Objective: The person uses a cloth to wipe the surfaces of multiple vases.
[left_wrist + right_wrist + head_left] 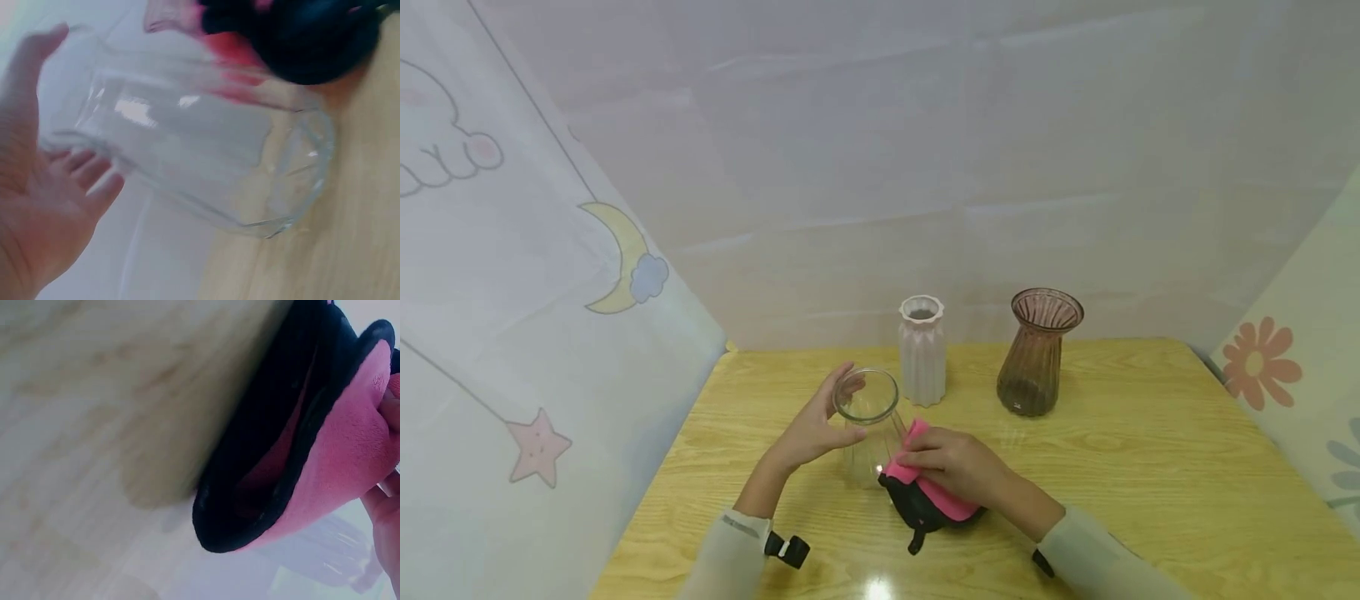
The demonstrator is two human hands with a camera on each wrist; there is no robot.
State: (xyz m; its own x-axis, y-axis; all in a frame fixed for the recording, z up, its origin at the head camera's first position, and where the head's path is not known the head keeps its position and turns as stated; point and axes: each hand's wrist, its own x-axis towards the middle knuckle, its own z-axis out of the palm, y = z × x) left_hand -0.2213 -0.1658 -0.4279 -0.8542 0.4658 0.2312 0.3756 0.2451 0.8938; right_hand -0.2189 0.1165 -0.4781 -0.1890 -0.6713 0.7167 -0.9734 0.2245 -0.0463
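I see the left hand (pixel 815 428) hold the clear glass vase (pixel 868 455) by its top, near the white ribbed vase (pixel 922 367). The right hand (pixel 961 463) grips a pink, black-edged cloth (pixel 949 502) just beside the glass.

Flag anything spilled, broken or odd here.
Nothing stands out: no visible spill or breakage; the pale vase and brown vase stand apart; the left hand holds the clear vase, the right hand a pink cloth.

bk wall (pixel 850 158) pale, creased | L wall (pixel 550 350): moon (pixel 634 243), star (pixel 539 448) | R wall (pixel 1318 292): flwr (pixel 1255 363) | wood-grain tbl (pixel 1150 467)
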